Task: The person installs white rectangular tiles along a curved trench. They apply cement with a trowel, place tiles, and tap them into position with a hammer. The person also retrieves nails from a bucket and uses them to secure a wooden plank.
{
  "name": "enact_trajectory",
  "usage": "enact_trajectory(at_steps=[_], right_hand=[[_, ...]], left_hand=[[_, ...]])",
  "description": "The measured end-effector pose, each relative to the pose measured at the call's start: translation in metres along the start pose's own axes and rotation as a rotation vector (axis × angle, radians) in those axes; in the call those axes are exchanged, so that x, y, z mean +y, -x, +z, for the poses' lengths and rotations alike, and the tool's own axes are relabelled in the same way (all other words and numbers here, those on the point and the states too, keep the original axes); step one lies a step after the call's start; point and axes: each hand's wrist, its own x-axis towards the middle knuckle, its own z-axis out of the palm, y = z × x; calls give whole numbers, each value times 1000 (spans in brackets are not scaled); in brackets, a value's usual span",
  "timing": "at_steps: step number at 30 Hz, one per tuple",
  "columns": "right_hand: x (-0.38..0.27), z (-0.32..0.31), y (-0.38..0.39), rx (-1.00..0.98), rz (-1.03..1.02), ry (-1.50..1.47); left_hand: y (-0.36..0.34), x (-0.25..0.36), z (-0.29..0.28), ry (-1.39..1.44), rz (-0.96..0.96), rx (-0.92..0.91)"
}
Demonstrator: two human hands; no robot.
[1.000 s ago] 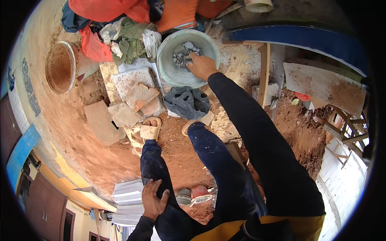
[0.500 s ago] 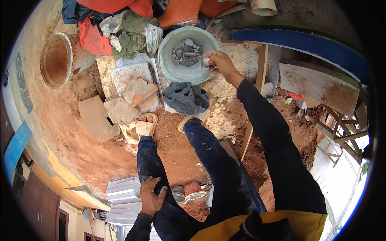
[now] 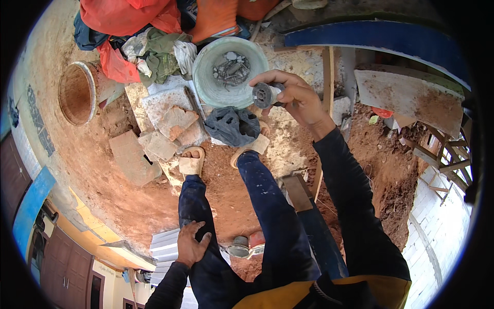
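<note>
My right hand (image 3: pixel 302 103) grips a small spool (image 3: pixel 263 95) between thumb and fingers, its round, dark grey slotted end turned up. The hand is beside the right rim of a pale green bucket (image 3: pixel 204 85). Grey metal bits (image 3: pixel 232 69), looking like nails and scraps, lie at the bucket's bottom. A crumpled black plastic bag (image 3: pixel 231 126) sits just in front of the bucket, near my right sandal (image 3: pixel 261 143). On my left thigh rests my left hand (image 3: pixel 192 244), fingers spread, holding nothing.
Broken tile slabs (image 3: pixel 177 122) lie left of the bag. A dirty open tub (image 3: pixel 77 92) lies tipped at far left. Cloths and red bags (image 3: pixel 128 18) are heaped behind. A wooden plank (image 3: pixel 328 82) and a blue beam (image 3: pixel 375 44) stand at right. Behind my legs are trowel-like tools (image 3: pixel 239 248).
My right hand has moved back from the bucket's inner edge, toward me and rightward, lifting the spool nearer to view. My left hand stays on my thigh. The whole view has shifted slightly.
</note>
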Motion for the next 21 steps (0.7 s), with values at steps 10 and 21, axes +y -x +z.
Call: enact_trajectory(at_steps=[10,21], right_hand=[[-69,18,111,-365,-497,-460],[-64,-17,151,-173,-403,-182]], left_hand=[[-21,4,-2,88,121,63],[-399,95,-64,595,25,596]])
